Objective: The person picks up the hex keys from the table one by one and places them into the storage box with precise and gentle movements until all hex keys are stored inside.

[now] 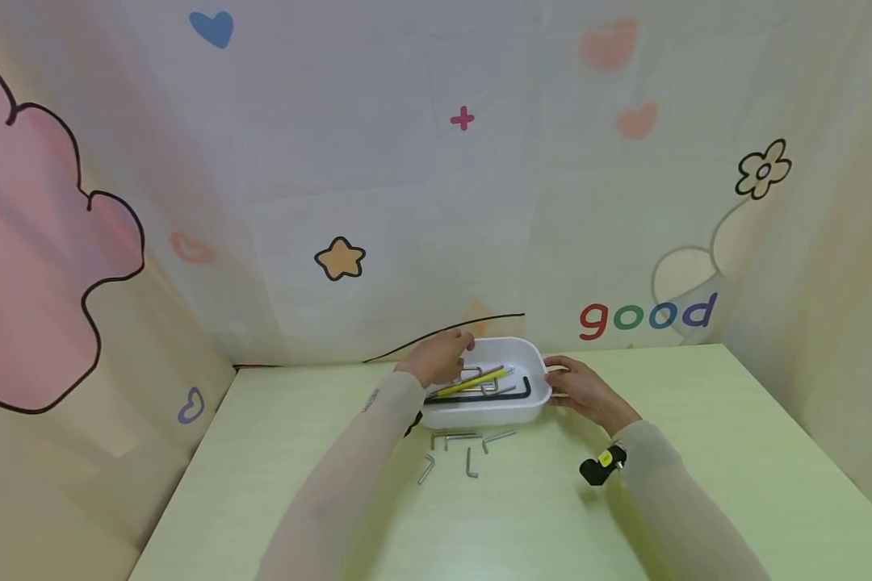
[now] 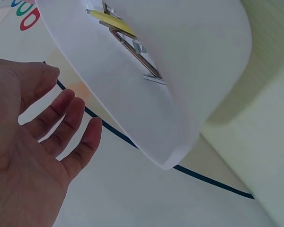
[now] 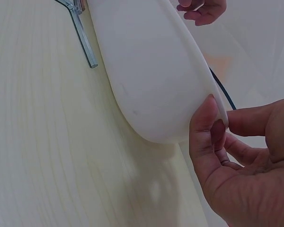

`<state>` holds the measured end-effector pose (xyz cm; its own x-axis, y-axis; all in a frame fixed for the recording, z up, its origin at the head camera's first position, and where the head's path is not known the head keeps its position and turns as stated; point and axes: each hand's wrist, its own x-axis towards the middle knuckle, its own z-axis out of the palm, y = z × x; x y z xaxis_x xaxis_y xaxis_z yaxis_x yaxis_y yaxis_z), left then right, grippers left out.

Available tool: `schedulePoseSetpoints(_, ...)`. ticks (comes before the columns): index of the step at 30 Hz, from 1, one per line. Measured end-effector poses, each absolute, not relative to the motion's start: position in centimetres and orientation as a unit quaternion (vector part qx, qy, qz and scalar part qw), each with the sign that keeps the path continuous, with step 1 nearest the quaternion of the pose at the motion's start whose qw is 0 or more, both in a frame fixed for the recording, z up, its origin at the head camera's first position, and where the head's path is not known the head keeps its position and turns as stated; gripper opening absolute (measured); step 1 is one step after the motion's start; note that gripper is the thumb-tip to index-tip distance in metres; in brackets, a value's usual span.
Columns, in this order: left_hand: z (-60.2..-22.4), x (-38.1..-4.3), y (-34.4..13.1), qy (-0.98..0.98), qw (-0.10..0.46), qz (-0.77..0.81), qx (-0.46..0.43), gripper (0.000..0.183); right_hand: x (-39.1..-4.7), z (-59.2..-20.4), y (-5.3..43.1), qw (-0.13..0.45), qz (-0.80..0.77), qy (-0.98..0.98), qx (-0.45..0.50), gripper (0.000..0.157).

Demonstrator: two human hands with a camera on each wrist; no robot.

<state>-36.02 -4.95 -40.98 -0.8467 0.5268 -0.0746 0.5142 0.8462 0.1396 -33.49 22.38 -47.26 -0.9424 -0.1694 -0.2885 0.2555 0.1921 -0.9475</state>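
Note:
My right hand pinches the right-end rim of a white plastic tray between thumb and fingers, as the right wrist view confirms at the tray's edge. Over the tray's left part is my left hand; in the left wrist view its fingers bend loosely and stay apart from the rim, holding nothing. Inside the tray lie a long black hex key, a thin yellow tool with a metallic tip, and several metal hex keys, partly hidden by the wall.
Several small silver hex keys lie on the pale table in front of the tray, among them an L-shaped hex key and another hex key close to the tray wall. A printed curtain hangs right behind the tray.

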Motion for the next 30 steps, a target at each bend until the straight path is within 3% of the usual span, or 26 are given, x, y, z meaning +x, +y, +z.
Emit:
schedulePoseSetpoints(10, -41.2, -34.6, -6.1, 0.949, -0.005, 0.022, 0.313, 0.035, -33.3, -47.4, 22.3, 0.167, -0.635, 0.754, 0.029, 0.047)
schedulePoseSetpoints(30, -42.2, -31.3, -8.1, 0.934, -0.068, 0.023, 0.351, 0.040, -33.3, -47.5, 22.4, 0.165, -0.641, 0.749, 0.022, 0.047)
